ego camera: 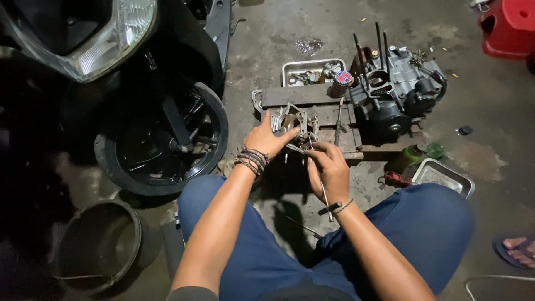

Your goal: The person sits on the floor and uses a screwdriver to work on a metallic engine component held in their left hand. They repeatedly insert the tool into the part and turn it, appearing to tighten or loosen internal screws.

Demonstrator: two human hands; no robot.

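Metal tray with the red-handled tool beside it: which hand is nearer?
Right. The right hand sits just left of the metal tray, holding a thin tool. The left hand is farther left, on the metal engine part.

A scooter's front wheel (161, 139) and black bucket (103, 245) sit left; an engine block (395, 95), metal tray (446, 175) and red stool (507, 28) right.

Blue trousers, beaded bracelets (252, 159) on the left wrist, thin band (344, 207) on the right.
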